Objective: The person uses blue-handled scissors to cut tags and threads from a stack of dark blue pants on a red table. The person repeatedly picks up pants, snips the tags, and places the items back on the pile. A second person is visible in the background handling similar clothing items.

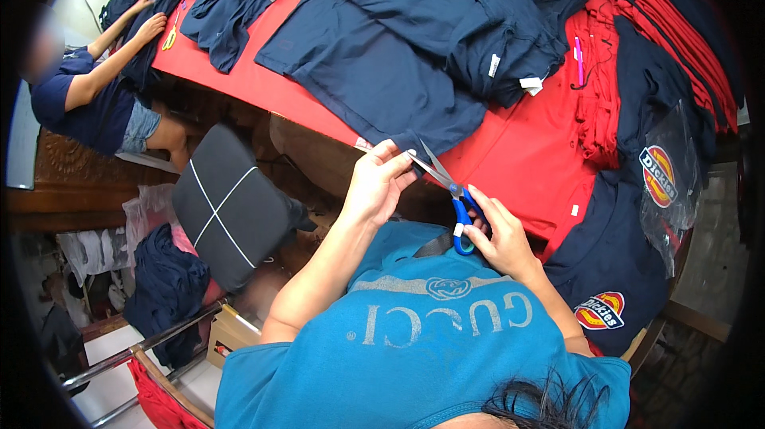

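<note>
At the desk's (247, 85) near edge, your left fingers (396, 166) pinch the navy cloth's (374, 70) corner, seemingly to steady it, while your right fingers (494, 212) grip the scissors (455, 188) by their handles, blades parted at that edge, probably for reaching the corner.

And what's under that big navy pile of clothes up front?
Red cloth shows beside the navy pile, so it probably continues beneath. What lies under the pile's middle is covered, so I can't tell.
</note>
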Motion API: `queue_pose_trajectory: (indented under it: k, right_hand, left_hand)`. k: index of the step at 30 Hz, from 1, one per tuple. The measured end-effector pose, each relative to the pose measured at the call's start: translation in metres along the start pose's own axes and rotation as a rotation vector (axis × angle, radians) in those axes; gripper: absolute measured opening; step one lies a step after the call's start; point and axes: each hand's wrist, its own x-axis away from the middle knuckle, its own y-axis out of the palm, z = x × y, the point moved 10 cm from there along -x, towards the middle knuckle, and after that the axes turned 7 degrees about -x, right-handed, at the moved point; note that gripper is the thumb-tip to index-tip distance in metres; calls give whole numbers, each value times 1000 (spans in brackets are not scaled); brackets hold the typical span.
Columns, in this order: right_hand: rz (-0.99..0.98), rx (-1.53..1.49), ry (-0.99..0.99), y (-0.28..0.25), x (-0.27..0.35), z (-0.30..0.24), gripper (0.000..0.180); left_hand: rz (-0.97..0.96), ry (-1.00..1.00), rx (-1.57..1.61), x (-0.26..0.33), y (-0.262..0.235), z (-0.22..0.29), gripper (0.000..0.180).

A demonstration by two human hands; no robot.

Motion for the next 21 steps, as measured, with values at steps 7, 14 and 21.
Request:
queue_pose_trajectory:
  k: [7, 14, 21]
  right_hand:
    - [-12, -22, 2, 2, -2, -3, 59]
    - [19, -154, -21, 4, 1, 8, 55]
    - [-20, -311, 236, 6, 11, 27, 53]
  left_hand:
    - [-35, 79, -65, 0, 5, 3, 26]
    - [-11, 44, -109, -1, 6, -3, 31]
    - [5, 40, -102, 1, 7, -5, 31]
